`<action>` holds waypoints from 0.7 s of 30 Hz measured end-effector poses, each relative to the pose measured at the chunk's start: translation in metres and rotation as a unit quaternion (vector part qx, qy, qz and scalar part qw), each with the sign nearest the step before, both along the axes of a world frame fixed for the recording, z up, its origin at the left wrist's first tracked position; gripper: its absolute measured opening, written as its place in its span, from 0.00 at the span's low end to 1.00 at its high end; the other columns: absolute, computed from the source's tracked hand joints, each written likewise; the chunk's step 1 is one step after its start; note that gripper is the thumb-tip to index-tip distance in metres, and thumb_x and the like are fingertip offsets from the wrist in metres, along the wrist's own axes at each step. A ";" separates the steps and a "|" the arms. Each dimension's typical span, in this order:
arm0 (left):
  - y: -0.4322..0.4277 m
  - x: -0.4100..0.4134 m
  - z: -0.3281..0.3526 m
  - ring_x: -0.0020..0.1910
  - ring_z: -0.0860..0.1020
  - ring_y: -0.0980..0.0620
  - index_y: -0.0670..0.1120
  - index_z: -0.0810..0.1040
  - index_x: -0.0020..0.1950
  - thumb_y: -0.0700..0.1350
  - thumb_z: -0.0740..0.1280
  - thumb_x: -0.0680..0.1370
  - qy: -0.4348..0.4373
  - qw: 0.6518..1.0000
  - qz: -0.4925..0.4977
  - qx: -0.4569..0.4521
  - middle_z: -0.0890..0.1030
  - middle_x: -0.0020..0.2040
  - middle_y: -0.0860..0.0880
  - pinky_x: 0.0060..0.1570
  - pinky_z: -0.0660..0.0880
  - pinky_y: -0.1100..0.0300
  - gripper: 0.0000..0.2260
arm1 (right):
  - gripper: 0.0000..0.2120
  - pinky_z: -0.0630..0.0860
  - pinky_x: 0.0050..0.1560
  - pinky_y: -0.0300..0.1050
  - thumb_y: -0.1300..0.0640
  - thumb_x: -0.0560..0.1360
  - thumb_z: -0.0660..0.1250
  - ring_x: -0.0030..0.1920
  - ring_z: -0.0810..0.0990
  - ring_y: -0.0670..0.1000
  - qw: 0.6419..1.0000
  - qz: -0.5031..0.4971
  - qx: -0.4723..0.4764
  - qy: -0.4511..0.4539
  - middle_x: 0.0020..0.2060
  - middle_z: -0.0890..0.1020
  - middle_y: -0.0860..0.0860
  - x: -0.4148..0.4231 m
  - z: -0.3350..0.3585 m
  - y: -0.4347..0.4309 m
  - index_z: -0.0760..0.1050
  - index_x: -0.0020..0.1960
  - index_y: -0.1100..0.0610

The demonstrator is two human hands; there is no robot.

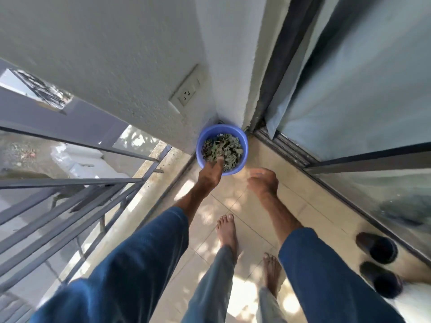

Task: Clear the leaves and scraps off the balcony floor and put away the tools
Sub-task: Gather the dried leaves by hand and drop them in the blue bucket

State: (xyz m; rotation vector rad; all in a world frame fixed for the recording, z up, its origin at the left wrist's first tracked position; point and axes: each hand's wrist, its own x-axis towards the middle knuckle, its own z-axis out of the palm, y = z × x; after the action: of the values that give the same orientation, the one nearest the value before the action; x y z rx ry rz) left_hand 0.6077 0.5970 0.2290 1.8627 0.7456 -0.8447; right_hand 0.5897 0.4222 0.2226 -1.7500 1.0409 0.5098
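Note:
A blue plastic tub (242, 141) full of dry green leaves (221, 149) stands on the floor in the corner, against the white wall. My left hand (211, 174) is at the tub's near rim and grips it, with one digit reaching over the rim onto the leaves. My right hand (263, 180) hovers just right of the tub, apart from it, fingers loosely curled and holding nothing. The beige tiled floor (247, 210) around my bare feet shows no leaves.
A grey metal railing (77, 203) runs along the left side. Sliding glass doors (363, 173) and their track border the right. A pair of dark slippers (377, 250) lies by the door at the right. A wall socket (187, 94) sits above the tub.

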 end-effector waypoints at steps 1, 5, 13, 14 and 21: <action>-0.009 -0.007 0.020 0.56 0.78 0.31 0.36 0.77 0.59 0.61 0.58 0.84 -0.028 0.999 -0.039 -0.001 0.79 0.56 0.30 0.56 0.75 0.39 0.27 | 0.16 0.84 0.46 0.49 0.70 0.67 0.69 0.44 0.86 0.55 1.000 -0.016 0.010 0.006 0.45 0.87 0.54 -0.014 0.019 -0.003 0.85 0.52 0.59; -0.035 -0.085 0.099 0.54 0.79 0.36 0.39 0.74 0.41 0.59 0.53 0.85 0.024 0.978 -0.192 0.073 0.80 0.49 0.33 0.49 0.70 0.51 0.27 | 0.14 0.83 0.41 0.52 0.72 0.66 0.70 0.37 0.81 0.55 0.988 -0.124 0.087 0.021 0.42 0.85 0.56 -0.091 0.094 -0.025 0.84 0.51 0.64; -0.130 -0.200 0.239 0.62 0.79 0.36 0.38 0.78 0.63 0.55 0.61 0.82 0.078 0.953 -0.293 0.021 0.81 0.61 0.36 0.55 0.79 0.53 0.22 | 0.10 0.83 0.36 0.45 0.71 0.71 0.72 0.39 0.84 0.54 0.951 -0.283 0.124 -0.024 0.43 0.85 0.57 -0.250 0.248 -0.103 0.82 0.42 0.57; -0.151 -0.216 0.252 0.62 0.79 0.36 0.38 0.78 0.62 0.57 0.61 0.82 0.066 0.939 -0.337 0.028 0.81 0.61 0.36 0.60 0.78 0.49 0.23 | 0.09 0.83 0.36 0.45 0.71 0.70 0.72 0.40 0.84 0.54 0.943 -0.306 0.125 -0.037 0.43 0.85 0.57 -0.275 0.266 -0.117 0.83 0.43 0.58; -0.296 -0.354 0.323 0.59 0.80 0.38 0.39 0.79 0.60 0.54 0.59 0.84 -0.027 0.807 -0.590 0.016 0.83 0.59 0.39 0.61 0.76 0.49 0.20 | 0.06 0.81 0.35 0.44 0.69 0.75 0.69 0.42 0.84 0.59 0.864 -0.474 0.116 -0.121 0.41 0.83 0.60 -0.477 0.347 -0.203 0.82 0.49 0.63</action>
State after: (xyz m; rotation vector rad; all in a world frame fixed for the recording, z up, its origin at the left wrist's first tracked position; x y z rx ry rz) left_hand 0.2537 0.3007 0.5522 2.2973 -0.5948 -1.4956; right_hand 0.1130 0.2191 0.5694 -0.8782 1.4210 -0.2075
